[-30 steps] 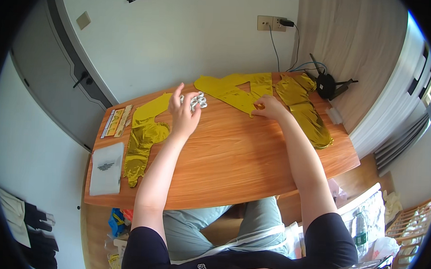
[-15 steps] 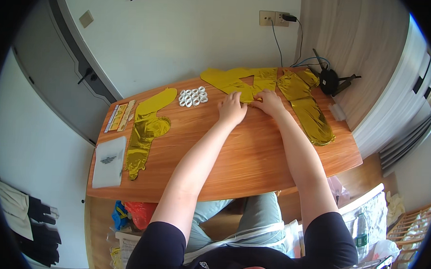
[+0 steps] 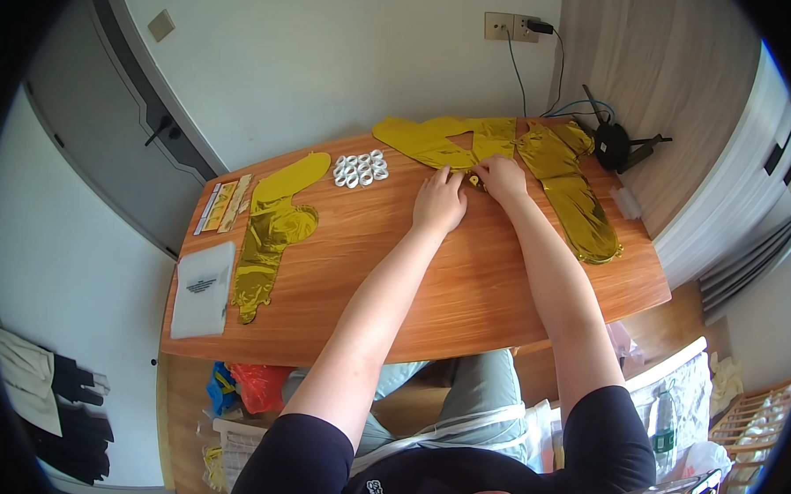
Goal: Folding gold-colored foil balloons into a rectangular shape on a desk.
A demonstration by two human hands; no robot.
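Observation:
A flat gold foil balloon [image 3: 422, 144] with an angular cut-out lies along the far edge of the table. My right hand [image 3: 503, 177] is closed on its near edge, fingertips pinched on a small crumpled bit of foil. Close beside it, my left hand [image 3: 440, 201] has its bent fingertips on the same edge; its thumb is partly hidden. Another gold foil balloon [image 3: 578, 202] lies just right of my right hand, reaching toward the table's right side. On the left, a third gold foil balloon [image 3: 263, 241] is spread flat, partly wrinkled.
Several white rings [image 3: 360, 169], apparently ribbon or tape rolls, sit left of my hands. Printed card strips [image 3: 223, 206] and a stack of clear plastic bags [image 3: 203, 292] lie at the table's left. A black router [image 3: 610, 146] with cables stands at the far right corner.
My left hand has slid slightly right and nearer to me. My right hand has stayed at the foil's near edge, where a crumpled bit now shows between the hands. The view has shifted slightly.

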